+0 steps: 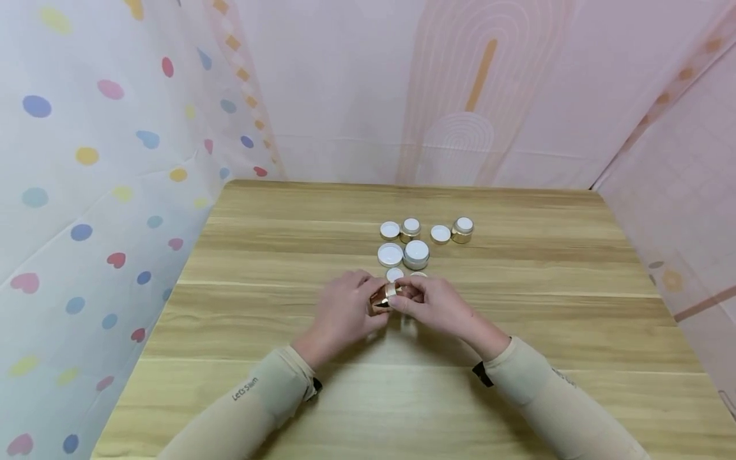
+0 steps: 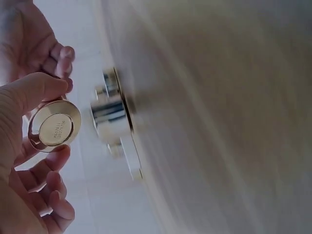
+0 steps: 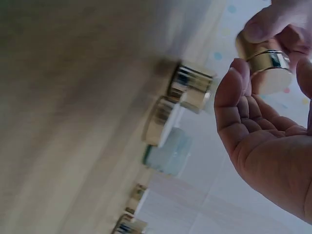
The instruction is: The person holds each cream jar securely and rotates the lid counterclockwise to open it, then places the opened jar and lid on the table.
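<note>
Near the middle of the table, my left hand [image 1: 345, 303] grips a small shiny gold jar [image 1: 379, 303], tilted on its side. The thumb and fingers of my right hand [image 1: 434, 306] pinch the jar's gold lid [image 3: 273, 80] at the other end. Dark printed characters mark the jar's base [image 2: 56, 127], which faces the left wrist camera. Just beyond the hands stands another small jar with a white top [image 1: 395, 275]. A round lid [image 1: 418, 275] next to it is partly hidden by the right hand.
Farther back on the wooden table [image 1: 259, 255] sit a larger jar [image 1: 416, 262] and its white-lined lid [image 1: 390, 255]. Two small gold jars, one in the middle [image 1: 411, 230] and one at right [image 1: 462, 231], have lids beside them. Patterned cloth [image 1: 345, 96] hangs around the table.
</note>
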A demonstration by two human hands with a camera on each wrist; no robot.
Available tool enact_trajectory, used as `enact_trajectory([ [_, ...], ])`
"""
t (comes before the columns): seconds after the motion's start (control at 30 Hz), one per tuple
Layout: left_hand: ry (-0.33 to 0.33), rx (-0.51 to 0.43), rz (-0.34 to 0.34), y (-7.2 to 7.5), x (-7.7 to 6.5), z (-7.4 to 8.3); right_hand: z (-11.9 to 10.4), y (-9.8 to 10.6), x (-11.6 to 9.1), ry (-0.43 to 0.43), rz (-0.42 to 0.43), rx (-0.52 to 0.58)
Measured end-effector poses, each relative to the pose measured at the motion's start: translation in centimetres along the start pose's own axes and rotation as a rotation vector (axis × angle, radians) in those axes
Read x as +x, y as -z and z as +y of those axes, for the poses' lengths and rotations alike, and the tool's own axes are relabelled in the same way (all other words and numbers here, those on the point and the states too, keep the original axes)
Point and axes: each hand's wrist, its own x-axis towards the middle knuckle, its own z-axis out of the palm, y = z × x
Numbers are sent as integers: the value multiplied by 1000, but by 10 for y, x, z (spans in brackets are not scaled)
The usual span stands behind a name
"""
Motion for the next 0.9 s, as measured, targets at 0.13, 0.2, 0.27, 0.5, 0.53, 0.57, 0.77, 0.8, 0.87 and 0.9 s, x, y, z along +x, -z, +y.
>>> enact_trajectory([
  [0.13, -88, 40, 47, -4, -1, 5, 7, -1, -1, -2, -5, -21],
  [0.2, -118, 57, 64, -6, 0, 6, 9, -1, -2, 12, -5, -26],
  [0.27, -142, 55, 75, -8, 2, 6, 10, -1, -3, 33, -3, -30],
  [0.5, -191, 6, 86, -8, 3, 6, 13, 0, -6, 121, 14, -71],
  [0.53, -189, -5, 80, -7, 3, 6, 14, 0, -7, 128, 15, -73],
  [0.57, -184, -17, 70, -7, 3, 6, 14, -1, -7, 137, 17, -77],
  [0.77, -112, -79, -5, -8, 1, 6, 16, -1, -11, 229, 1, -88],
  [0.8, -105, -80, -7, -9, 1, 6, 16, -1, -11, 240, -5, -88],
  [0.87, -102, -63, 1, -9, 0, 6, 16, 0, -12, 231, -6, -78],
  [0.9, -105, -51, 10, -9, -1, 7, 16, 1, -12, 214, -3, -75],
])
